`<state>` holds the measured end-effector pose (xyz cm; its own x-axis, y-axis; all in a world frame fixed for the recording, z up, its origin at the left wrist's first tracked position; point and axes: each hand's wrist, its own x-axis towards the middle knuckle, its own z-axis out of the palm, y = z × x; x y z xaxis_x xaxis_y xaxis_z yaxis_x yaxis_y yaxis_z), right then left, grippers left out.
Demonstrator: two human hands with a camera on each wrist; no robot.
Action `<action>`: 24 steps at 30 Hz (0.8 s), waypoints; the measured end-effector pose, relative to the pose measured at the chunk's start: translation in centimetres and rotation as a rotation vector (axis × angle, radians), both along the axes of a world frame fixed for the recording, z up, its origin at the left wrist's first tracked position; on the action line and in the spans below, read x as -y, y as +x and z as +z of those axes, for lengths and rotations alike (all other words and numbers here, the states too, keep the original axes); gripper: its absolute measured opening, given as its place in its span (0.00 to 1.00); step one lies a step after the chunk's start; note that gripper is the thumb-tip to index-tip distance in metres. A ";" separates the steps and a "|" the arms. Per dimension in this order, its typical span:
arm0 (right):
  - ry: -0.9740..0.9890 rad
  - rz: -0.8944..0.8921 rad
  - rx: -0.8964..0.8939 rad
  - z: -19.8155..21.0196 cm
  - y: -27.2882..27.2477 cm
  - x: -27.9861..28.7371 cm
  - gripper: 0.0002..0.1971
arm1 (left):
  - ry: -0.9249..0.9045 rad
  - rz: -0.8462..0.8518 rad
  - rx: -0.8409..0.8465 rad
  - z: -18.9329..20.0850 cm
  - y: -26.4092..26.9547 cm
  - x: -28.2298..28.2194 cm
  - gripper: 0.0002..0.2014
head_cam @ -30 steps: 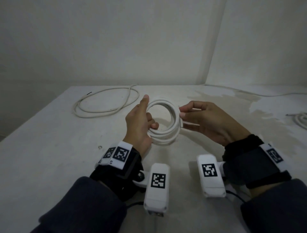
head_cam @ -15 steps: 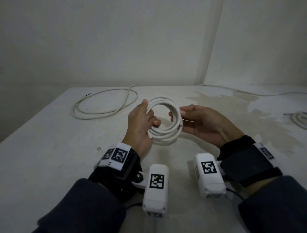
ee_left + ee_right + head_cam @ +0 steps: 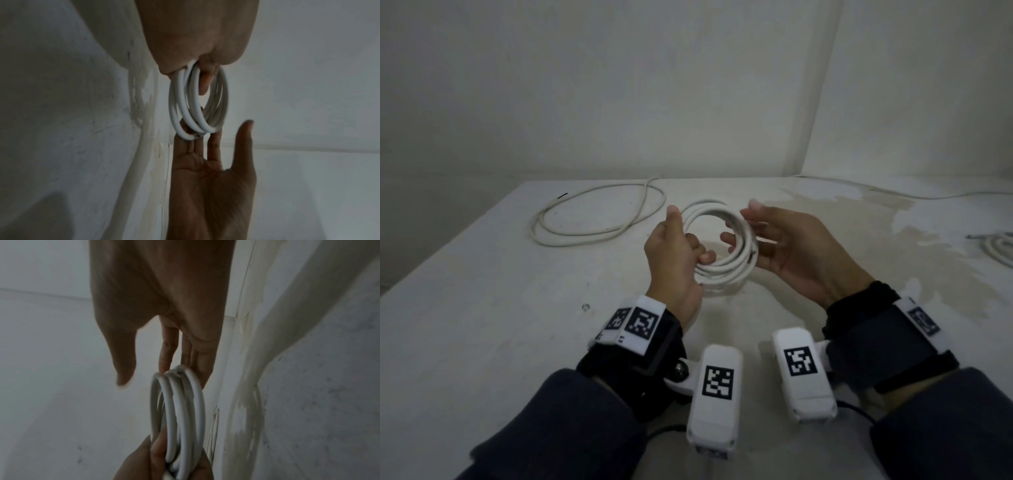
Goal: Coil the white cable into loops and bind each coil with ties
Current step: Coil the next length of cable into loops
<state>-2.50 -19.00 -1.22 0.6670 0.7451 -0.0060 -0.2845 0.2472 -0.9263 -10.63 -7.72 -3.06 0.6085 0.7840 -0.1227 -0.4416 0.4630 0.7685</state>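
Coiling looks finished for this piece: the white cable coil (image 3: 726,246) is wound into several tight loops and held upright in the air above the middle of the table (image 3: 482,325), not touching it. The left hand (image 3: 674,260) grips the coil's left side, fingers curled through the ring and thumb up along its outer edge. The right hand (image 3: 798,250) is open, palm toward the coil, its straight fingers (image 3: 213,142) touching the loops on the right side where the cut cable end (image 3: 178,372) lies against the bundle; the thumb stands clear of the cable.

My judgement is that the step in hand is steadying and evening the loops before binding. No tie shows in any view, so the next move calls for fetching one with the free right hand while the left keeps the loops pinched together, since a looser grip would likely let the springy turns fan apart.

Toward the far left corner of the table a second, loose cable (image 3: 599,219) lies in wide loops, seemingly not yet wound. At the right edge part of another coil (image 3: 1000,251) shows; whether it is tied I cannot tell.
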 end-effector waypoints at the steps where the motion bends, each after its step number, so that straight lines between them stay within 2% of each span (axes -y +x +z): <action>1: -0.025 -0.033 0.091 -0.1 -0.1 0.0 0.16 | -0.003 -0.009 0.006 -0.1 0.0 0.0 0.13; 3: -0.069 -0.137 0.255 -0.3 -0.3 -0.1 0.12 | -0.002 -0.042 0.015 -0.3 0.1 0.1 0.14; 5: -0.085 -0.211 0.326 -0.5 -0.1 -0.2 0.09 | 0.007 -0.103 0.010 -0.5 0.3 0.2 0.14; 9: -0.107 -0.296 0.359 -0.4 1.1 0.4 0.05 | -0.031 -0.314 0.082 -0.8 0.5 0.0 0.11; 12: -0.096 -0.281 0.332 -0.2 1.6 1.1 0.04 | -0.031 -0.462 0.174 -0.8 0.3 -0.3 0.08; 14: -0.114 -0.273 0.328 -0.2 1.6 1.2 0.05 | -0.034 -0.511 0.213 -0.7 0.1 -0.3 0.10; 17: -0.174 -0.243 0.391 -0.1 1.2 1.1 0.06 | -0.070 -0.517 0.224 -0.5 0.0 -0.5 0.13; 21: -0.160 -0.154 0.417 0.0 0.8 0.9 0.10 | -0.137 -0.483 0.166 0.0 -0.4 -0.9 0.12; 23: -0.178 -0.137 0.408 -0.2 0.8 0.7 0.15 | -0.051 -0.434 0.086 0.0 -0.5 -0.8 0.15; 24: -0.209 -0.123 0.421 -0.4 0.8 0.6 0.18 | 0.050 -0.382 0.030 -0.2 -0.4 -0.7 0.14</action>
